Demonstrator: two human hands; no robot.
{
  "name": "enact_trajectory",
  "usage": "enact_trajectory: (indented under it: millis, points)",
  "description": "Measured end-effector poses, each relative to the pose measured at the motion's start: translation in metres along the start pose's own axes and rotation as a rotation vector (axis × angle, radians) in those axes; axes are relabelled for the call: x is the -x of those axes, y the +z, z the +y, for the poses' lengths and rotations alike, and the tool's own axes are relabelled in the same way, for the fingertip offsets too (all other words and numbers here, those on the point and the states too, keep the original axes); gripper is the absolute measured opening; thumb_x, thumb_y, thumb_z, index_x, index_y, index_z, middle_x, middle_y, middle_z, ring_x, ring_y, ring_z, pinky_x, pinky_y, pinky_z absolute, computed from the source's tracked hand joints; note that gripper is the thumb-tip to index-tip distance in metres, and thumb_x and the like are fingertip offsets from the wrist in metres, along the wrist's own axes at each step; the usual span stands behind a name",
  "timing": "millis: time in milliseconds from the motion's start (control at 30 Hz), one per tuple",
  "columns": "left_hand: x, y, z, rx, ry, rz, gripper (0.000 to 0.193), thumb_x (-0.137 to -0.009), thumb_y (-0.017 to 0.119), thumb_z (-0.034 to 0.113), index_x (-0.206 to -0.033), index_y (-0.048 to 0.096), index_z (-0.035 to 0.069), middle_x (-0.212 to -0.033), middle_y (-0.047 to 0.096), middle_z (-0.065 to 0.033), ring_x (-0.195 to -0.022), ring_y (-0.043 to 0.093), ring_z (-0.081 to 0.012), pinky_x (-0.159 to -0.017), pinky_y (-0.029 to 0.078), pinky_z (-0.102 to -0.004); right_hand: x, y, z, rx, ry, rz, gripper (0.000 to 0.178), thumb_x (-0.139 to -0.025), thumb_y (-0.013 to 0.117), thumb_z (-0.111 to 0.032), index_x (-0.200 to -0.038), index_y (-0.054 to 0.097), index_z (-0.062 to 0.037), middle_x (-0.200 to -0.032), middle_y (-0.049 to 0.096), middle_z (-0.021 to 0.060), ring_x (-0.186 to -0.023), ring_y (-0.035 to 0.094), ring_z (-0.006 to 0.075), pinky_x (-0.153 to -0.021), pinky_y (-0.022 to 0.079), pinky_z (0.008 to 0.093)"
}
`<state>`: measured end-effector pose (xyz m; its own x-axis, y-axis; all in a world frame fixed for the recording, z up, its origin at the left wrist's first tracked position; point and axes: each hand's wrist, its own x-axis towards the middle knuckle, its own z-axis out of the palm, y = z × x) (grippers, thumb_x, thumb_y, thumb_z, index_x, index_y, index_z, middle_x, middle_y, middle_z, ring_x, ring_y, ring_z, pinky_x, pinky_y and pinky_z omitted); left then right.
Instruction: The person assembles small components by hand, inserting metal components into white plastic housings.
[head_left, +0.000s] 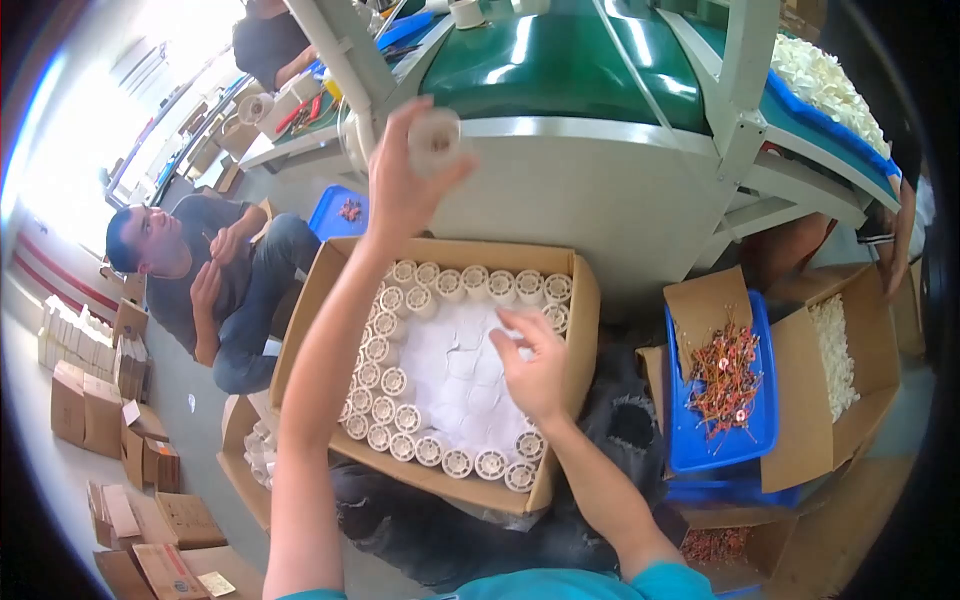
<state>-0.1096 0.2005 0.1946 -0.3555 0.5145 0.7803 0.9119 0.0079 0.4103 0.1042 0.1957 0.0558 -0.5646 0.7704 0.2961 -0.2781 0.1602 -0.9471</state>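
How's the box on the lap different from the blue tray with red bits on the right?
The box is brown cardboard, but the tray is blue. The box looks bigger than the tray. The box holds white parts standing in rows; the tray holds red bits in a messy heap. Both are open on top.

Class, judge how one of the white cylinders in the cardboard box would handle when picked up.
The white cylinders look moulded, so probably stiff. Their openwork ends suggest each is light for its size. With round sides, one laid on its side would likely roll.
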Motion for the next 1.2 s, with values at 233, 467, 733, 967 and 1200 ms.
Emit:
enact_trajectory:
  millis: [233,467,733,967,1200]
  points:
    - [-0.130,0.083,-0.071,-0.455,0.147,0.150,0.058,-0.072,0.082,0.036,-0.118,0.061,0.007,-0.113,0.063,-0.0119,-0.109,0.057,-0.0320,-0.090,0.044,-0.0441,0.008,-0.005,0.002,0.047,0.048,-0.129,0.031,-0.083,0.070,-0.004,-0.114,0.070,-0.0037,-0.103,0.065,0.0140,-0.086,0.065,0.0217,-0.070,0.056,0.0293]
    - [-0.118,0.098,-0.083,-0.697,0.048,0.219,0.073,-0.078,0.078,0.039,-0.138,0.051,0.008,-0.146,0.043,-0.0189,-0.128,0.040,-0.0383,-0.105,0.035,-0.0477,0.006,-0.012,0.007,0.066,0.196,-0.188,0.033,-0.085,0.067,-0.002,-0.117,0.068,-0.0027,-0.107,0.065,0.0112,-0.095,0.064,0.0197,-0.073,0.055,0.0286]
    - [0.105,-0.007,-0.001,-0.489,0.163,-0.212,0.047,-0.082,0.074,0.018,-0.124,0.057,0.008,-0.122,0.056,-0.0125,-0.113,0.051,-0.0337,-0.097,0.040,-0.0438,-0.004,-0.002,0.006,-0.181,0.311,-0.172,0.034,-0.088,0.065,-0.001,-0.122,0.065,-0.0015,-0.109,0.064,0.0112,-0.096,0.063,0.0164,-0.071,0.053,0.0267]
    - [0.323,-0.094,-0.021,-0.762,-0.517,-0.566,0.055,-0.080,0.072,0.029,-0.129,0.055,0.010,-0.124,0.053,-0.0145,-0.120,0.046,-0.0331,-0.102,0.038,-0.0476,0.006,0.003,0.015,-0.162,0.266,-0.192,0.033,-0.088,0.065,0.000,-0.121,0.066,0.0005,-0.105,0.068,0.0113,-0.093,0.064,0.0154,-0.073,0.054,0.0265]
    - [0.339,-0.077,-0.051,-0.788,-0.520,-0.702,0.049,-0.073,0.074,0.026,-0.118,0.064,0.008,-0.118,0.058,-0.0157,-0.121,0.046,-0.0342,-0.101,0.037,-0.0479,0.012,-0.039,-0.008,0.138,-0.041,0.010,0.029,-0.088,0.065,-0.001,-0.116,0.067,-0.0003,-0.101,0.067,0.0087,-0.090,0.064,0.0148,-0.074,0.052,0.0263]
